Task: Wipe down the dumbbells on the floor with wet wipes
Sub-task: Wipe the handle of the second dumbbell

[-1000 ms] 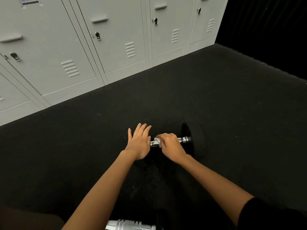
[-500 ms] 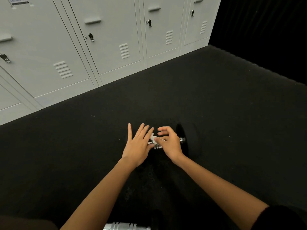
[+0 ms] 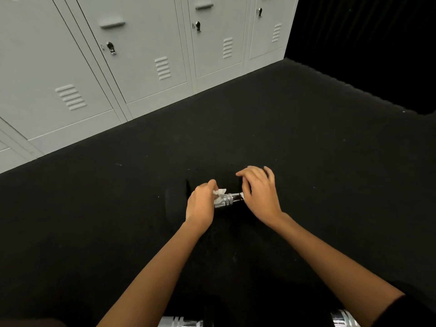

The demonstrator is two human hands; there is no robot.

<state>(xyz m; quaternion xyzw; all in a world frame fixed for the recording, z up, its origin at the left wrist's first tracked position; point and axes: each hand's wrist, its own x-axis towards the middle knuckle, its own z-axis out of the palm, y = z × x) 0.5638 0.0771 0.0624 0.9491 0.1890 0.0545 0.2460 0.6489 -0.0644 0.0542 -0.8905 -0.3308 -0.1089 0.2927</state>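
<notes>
Head view: left hand pinches wipe on dumbbell, right hand spread beside; lockers behind.

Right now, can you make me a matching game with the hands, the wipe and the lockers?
Things:
1. left hand
2. right hand
3. wipe
4. lockers

Descriptions:
A. pale grey, standing along the far edge of the floor
B. white and crumpled, on the dumbbell handle
C. holds the wipe
D. fingers spread over the dumbbell's right end

Pairs: 1-C, 2-D, 3-B, 4-A
</notes>
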